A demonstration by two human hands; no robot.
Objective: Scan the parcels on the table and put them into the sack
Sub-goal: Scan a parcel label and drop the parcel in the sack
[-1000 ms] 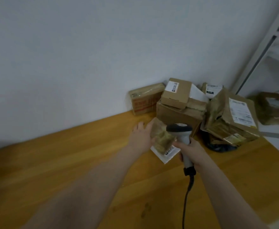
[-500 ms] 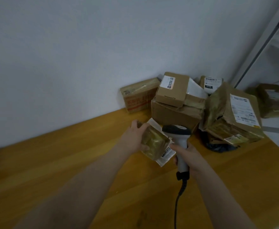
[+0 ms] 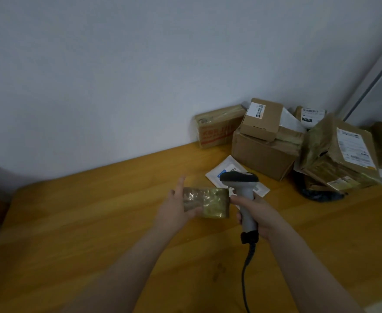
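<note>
From my remote seat I see the small oblong parcel wrapped in shiny brown tape (image 3: 208, 202) between the two hands, over the middle of the yellow wooden surface (image 3: 83, 222). The left hand (image 3: 176, 208) grips the parcel's left end, thumb across the near face and fingers behind it, with one finger sticking straight up past the top edge. The right hand (image 3: 257, 215) is curled round the handle of a grey handheld barcode scanner with a dark head (image 3: 242, 188). Its foremost fingertip sits just beside the parcel's right end, and I cannot tell whether the two touch.

The parcel's long axis runs left to right across my view, close to level, with its broad glossy face turned up towards the camera. Its right end points at the scanner's handle. It looks lifted off the surface, though I cannot be sure. The scanner stands roughly upright, its head just above the parcel's right end, and its dark cable (image 3: 245, 274) trails down towards me.

Behind the scanner a flat white mailer envelope (image 3: 219, 170) lies on the surface. Past it, against the pale wall, a pile of brown cardboard boxes (image 3: 262, 154) sits beside a crumpled taped parcel with a white label (image 3: 339, 152).
</note>
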